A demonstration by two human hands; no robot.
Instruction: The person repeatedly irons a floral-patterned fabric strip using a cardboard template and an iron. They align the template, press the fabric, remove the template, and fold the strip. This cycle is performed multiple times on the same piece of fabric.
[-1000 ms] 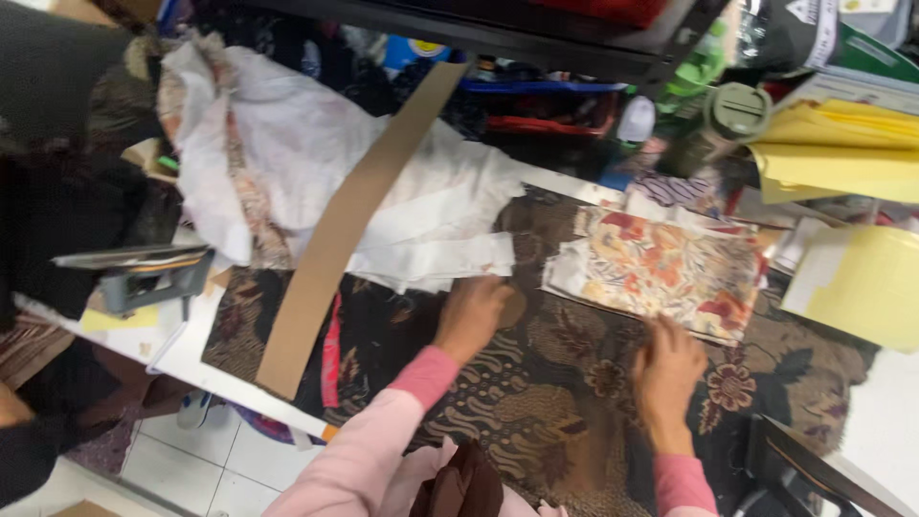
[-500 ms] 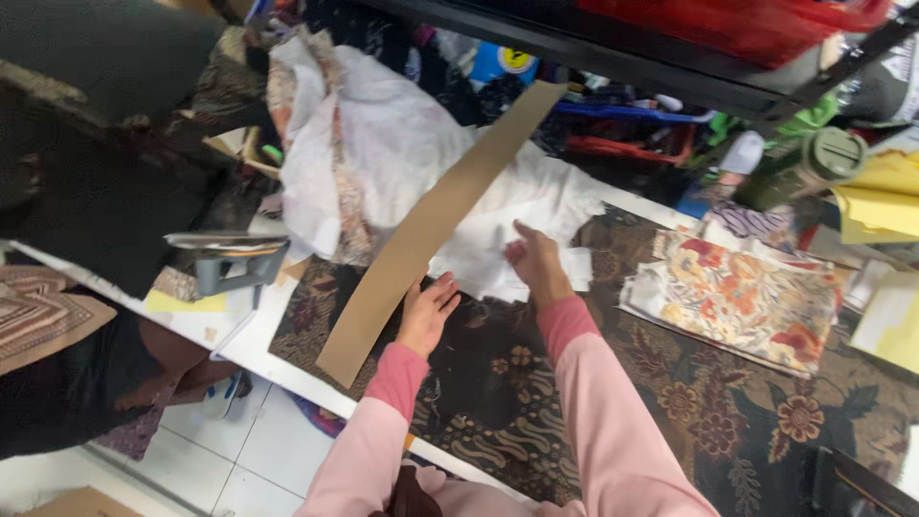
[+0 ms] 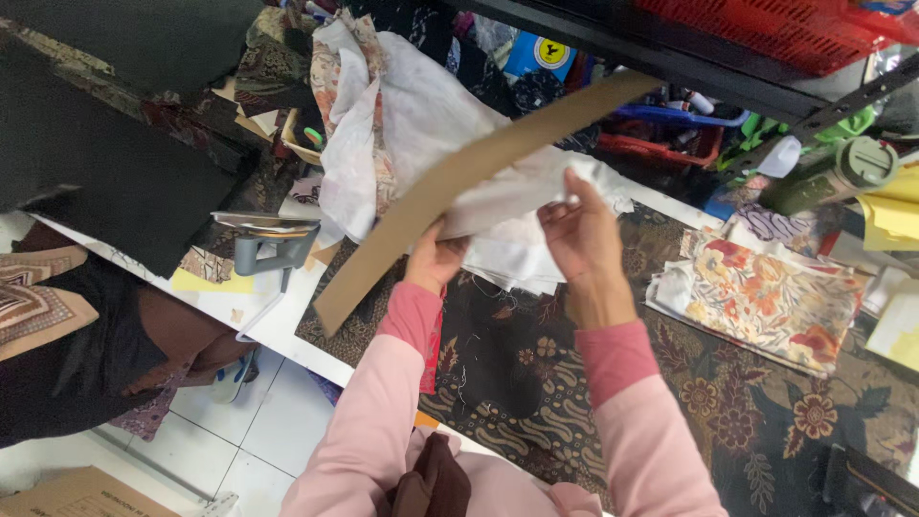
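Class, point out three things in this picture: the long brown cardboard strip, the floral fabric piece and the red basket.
long brown cardboard strip (image 3: 479, 168), head view, middle of its flat face.
floral fabric piece (image 3: 771, 297), head view, centre of the printed surface.
red basket (image 3: 795, 29), head view, its mesh side wall.

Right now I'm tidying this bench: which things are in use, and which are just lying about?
In use: left hand, right hand, cardboard strip, white cloth.
Lying about: floral fabric, grey stapler-like tool, green bottle, yellow paper.

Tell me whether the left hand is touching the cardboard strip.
Touching. The head view shows the left hand gripping the cardboard strip from beneath, lifted off the table.
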